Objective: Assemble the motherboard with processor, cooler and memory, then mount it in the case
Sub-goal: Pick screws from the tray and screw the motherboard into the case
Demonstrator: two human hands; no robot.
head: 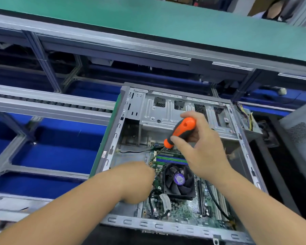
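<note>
An open grey metal case (168, 226) lies on its side with the green motherboard (185, 207) inside. On the board sit a black cooler fan (179, 181) with a purple hub and, behind it, blue and green memory slots (171, 159). My right hand (200, 147) grips an orange and black screwdriver (182, 131), whose shaft slants down-left to the board's far left corner. My left hand (136, 181) reaches into the case at the board's left edge. Its fingers are turned away and hidden, so I cannot tell whether they hold anything.
The case lies on a grey conveyor frame (48, 105) with blue panels (58, 149) beneath. A green-topped shelf (148, 18) runs across the back. Loose coloured wires (246, 115) hang at the case's far right corner, and a grey perforated housing (300, 131) stands at the right.
</note>
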